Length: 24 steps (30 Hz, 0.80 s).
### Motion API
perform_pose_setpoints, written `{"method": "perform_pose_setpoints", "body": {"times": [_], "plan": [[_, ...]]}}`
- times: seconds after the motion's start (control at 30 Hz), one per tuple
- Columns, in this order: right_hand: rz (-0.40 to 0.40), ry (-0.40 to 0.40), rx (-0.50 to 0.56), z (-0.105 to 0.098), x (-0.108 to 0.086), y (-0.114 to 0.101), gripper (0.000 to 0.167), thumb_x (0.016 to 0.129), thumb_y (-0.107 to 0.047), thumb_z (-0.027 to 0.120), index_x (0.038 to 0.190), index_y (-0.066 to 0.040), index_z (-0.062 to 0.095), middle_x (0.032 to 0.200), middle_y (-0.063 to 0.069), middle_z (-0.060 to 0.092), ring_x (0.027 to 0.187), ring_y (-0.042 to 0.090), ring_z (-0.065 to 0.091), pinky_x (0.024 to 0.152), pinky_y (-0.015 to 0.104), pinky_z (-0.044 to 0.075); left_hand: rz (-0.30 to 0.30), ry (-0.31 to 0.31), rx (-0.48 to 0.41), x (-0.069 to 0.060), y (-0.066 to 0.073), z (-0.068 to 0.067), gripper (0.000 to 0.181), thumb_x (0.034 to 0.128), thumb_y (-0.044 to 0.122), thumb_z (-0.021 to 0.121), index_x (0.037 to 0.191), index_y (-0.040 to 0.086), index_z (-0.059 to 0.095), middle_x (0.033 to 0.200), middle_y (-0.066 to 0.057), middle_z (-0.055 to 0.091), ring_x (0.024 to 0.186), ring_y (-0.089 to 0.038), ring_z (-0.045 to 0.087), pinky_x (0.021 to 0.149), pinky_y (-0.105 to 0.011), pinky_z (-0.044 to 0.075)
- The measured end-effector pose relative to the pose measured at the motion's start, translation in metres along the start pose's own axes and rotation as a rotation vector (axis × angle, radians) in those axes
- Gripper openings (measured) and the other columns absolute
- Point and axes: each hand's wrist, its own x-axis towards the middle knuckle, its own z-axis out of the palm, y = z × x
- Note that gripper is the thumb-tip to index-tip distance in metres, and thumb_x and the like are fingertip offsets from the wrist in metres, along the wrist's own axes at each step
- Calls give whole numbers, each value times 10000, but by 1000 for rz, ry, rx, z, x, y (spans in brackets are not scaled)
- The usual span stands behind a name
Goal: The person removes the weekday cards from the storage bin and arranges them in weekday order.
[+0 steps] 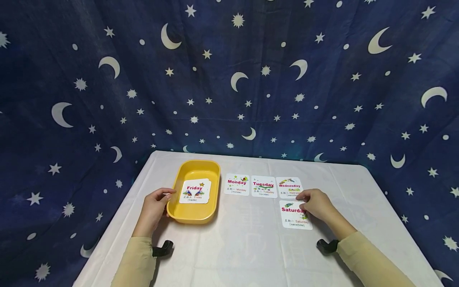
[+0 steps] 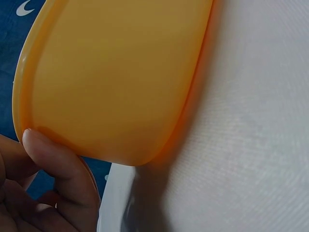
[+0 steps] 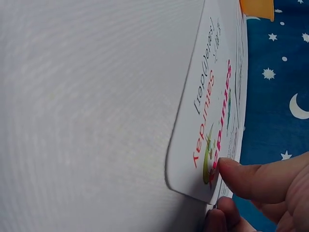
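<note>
On the left, my left hand [image 1: 153, 206] grips the side of a yellow plastic tray [image 1: 193, 215], with its thumb [image 2: 42, 145] against the rim in the left wrist view. Inside the tray lies a small stack of white cards, a Friday card [image 1: 194, 192] uppermost. My right hand [image 1: 317, 204] pinches the right edge of a Saturday card [image 1: 295, 221], thumb on the printed face. That card is just below a Wednesday card [image 1: 287, 186]. Left of Wednesday are a Tuesday card [image 1: 264, 193] and a Monday card [image 1: 237, 191], all in one row.
A white cloth covers the table [image 1: 236, 247]. Behind it hangs a dark blue curtain [image 1: 215, 79] with white moons and stars. Black straps [image 1: 327, 246] sit on both wrists, over beige sleeves [image 1: 369, 259].
</note>
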Motion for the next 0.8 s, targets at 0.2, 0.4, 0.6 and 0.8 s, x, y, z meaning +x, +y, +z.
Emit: {"method": "perform_pose_setpoints", "body": {"times": [0.2, 0.4, 0.6, 0.8], "plan": [[13, 26, 0, 1, 0, 3, 263, 841, -31, 838, 1096, -73, 783, 956, 72, 627, 924, 261, 569, 790, 354, 407, -3, -9, 2, 0, 0, 0, 251, 1103, 74, 567, 1304, 8, 701, 992, -104, 609, 567, -147, 542, 505, -264, 519], [11, 38, 5, 1, 0, 2, 350, 866, -45, 824, 1209, -50, 755, 925, 60, 596, 892, 250, 557, 757, 347, 404, -5, -8, 12, 0, 0, 0, 257, 1104, 69, 561, 1312, 18, 702, 986, -91, 601, 575, -146, 538, 508, -267, 522], [17, 84, -24, 4, 2, 1, 486, 928, -129, 781, 1381, 13, 677, 1028, 146, 642, 930, 294, 598, 757, 396, 487, 1, -7, 12, 0, -1, -1, 255, 1105, 74, 564, 1310, 21, 704, 978, -82, 599, 577, -143, 536, 506, -269, 522], [6, 93, -37, 4, 2, -2, 524, 970, -142, 731, 1467, -12, 626, 1436, 305, 617, 1305, 487, 606, 1097, 668, 471, 3, -11, 4, -2, 0, -1, 259, 1106, 74, 558, 1316, 12, 696, 970, -82, 602, 571, -139, 535, 504, -261, 514]]}}
